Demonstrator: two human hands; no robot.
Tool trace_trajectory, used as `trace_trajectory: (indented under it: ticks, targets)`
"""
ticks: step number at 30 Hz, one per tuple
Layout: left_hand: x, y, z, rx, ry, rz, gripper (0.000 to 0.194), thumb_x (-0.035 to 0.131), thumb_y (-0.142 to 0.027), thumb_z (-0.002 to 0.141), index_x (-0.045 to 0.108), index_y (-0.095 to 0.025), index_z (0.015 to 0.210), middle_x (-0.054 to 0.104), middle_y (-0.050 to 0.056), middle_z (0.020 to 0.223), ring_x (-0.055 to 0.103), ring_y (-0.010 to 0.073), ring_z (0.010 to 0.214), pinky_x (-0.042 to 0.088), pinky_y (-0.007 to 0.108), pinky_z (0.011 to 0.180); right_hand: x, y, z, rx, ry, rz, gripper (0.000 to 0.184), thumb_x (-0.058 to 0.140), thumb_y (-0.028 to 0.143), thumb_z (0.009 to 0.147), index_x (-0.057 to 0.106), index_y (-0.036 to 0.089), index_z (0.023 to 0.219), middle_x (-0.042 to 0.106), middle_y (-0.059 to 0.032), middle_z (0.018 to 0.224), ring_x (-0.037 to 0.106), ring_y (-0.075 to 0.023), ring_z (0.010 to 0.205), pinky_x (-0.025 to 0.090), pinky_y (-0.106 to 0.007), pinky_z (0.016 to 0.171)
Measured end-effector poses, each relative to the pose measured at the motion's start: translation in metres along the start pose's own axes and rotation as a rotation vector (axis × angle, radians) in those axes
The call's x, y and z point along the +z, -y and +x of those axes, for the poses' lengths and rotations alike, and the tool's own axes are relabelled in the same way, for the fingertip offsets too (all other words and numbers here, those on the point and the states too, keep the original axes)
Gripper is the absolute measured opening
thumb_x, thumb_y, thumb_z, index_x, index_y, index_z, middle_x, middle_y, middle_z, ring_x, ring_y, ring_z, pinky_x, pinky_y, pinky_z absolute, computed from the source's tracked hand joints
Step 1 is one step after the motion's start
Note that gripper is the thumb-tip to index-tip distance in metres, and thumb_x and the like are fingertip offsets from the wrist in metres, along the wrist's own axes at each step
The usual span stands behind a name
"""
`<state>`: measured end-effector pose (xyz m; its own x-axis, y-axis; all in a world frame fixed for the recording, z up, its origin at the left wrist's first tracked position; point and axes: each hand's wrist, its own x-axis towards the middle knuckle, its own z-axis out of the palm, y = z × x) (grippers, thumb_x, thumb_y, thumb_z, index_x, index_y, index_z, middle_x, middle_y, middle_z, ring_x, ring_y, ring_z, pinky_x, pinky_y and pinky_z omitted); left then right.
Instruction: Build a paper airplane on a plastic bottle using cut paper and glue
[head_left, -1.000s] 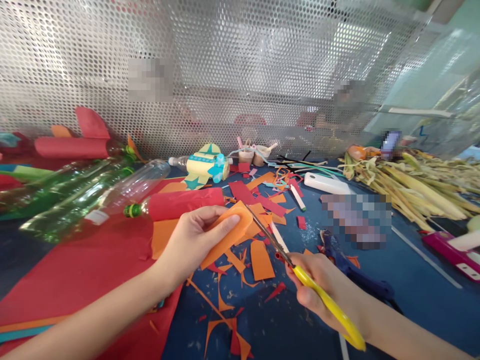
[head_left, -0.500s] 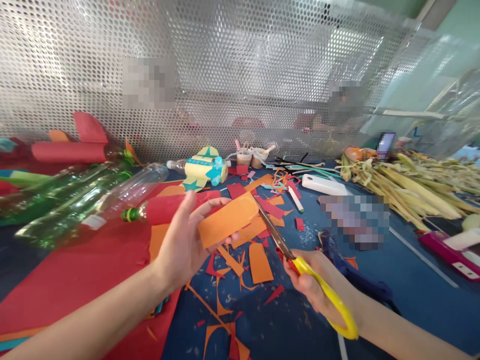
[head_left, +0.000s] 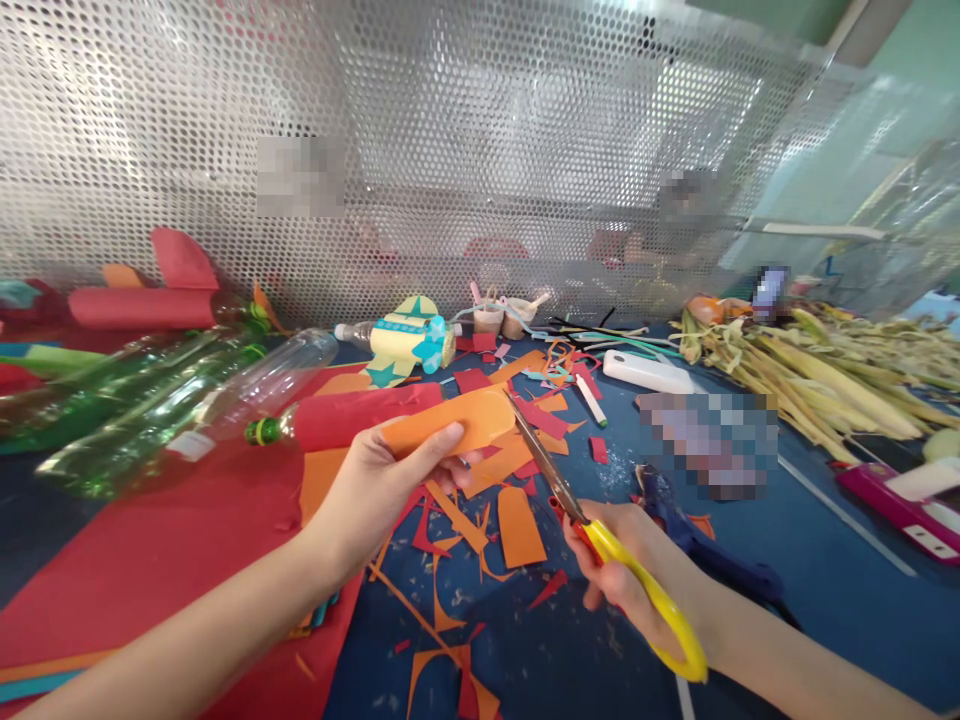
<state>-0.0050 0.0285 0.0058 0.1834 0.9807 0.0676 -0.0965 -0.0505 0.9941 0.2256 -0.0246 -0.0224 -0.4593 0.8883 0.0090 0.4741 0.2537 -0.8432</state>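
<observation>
My left hand (head_left: 390, 480) pinches an orange paper strip (head_left: 480, 415) with a rounded end, thumb on top and fingers beneath. In my right hand (head_left: 622, 560) are scissors (head_left: 551, 475) with yellow and red handles. Their blade tips meet the rounded end of the strip; whether the paper lies between the blades I cannot tell. Below, on the blue table, lies another round-ended orange piece (head_left: 521, 527) among orange and red scraps (head_left: 450, 590). A red-wrapped bottle (head_left: 352, 415) with a green cap lies just beyond my left hand.
Green plastic bottles (head_left: 150, 420) and large red paper (head_left: 150, 560) lie to the left. A bottle with teal stars (head_left: 409, 340) is at the back. Right are a blue glue gun (head_left: 697, 550), dried husks (head_left: 832, 380) and a magenta tool (head_left: 892, 505). A perforated metal screen (head_left: 487, 150) stands behind.
My left thumb has come down onto the orange strip, and the hand has turned over it. The strip has tilted a little flatter. The right hand and scissors have barely moved.
</observation>
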Motion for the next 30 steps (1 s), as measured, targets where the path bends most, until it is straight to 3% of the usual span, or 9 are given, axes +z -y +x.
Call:
trace_trajectory:
  ticks: [3,6,30]
  targets:
    - [0.0003,-0.0013,-0.0012,0.021,0.009,0.047,0.016,0.068,-0.03,0.077,0.073,-0.017,0.069,0.072,0.003,0.065,0.063,0.0127,0.052,0.052,0.021,0.051,0.0008,0.0009,-0.0001,-0.055,0.013,0.01,0.066,0.019,0.085,0.073,0.035,0.022,0.068,0.044,0.0009,0.062,0.043,-0.0132,0.053,0.042,-0.029,0.055]
    - [0.0012,-0.0015,-0.0019,0.034,0.021,0.081,0.015,0.067,-0.029,0.078,0.073,-0.018,0.07,0.072,0.002,0.063,0.064,0.0127,0.053,0.052,0.02,0.051,0.0008,0.002,-0.0004,-0.092,0.011,0.006,0.067,0.018,0.086,0.072,0.037,0.022,0.07,0.05,-0.0025,0.069,0.048,-0.0161,0.059,0.042,-0.03,0.058]
    - [0.0089,0.0043,-0.0095,-0.012,0.056,0.133,0.016,0.068,-0.034,0.077,0.074,-0.021,0.068,0.074,0.001,0.065,0.067,0.0155,0.057,0.053,0.022,0.054,-0.0003,0.0053,-0.0033,-0.139,-0.033,-0.117,0.071,0.013,0.082,0.077,0.047,0.02,0.076,0.056,-0.0067,0.074,0.053,-0.019,0.064,0.041,-0.029,0.055]
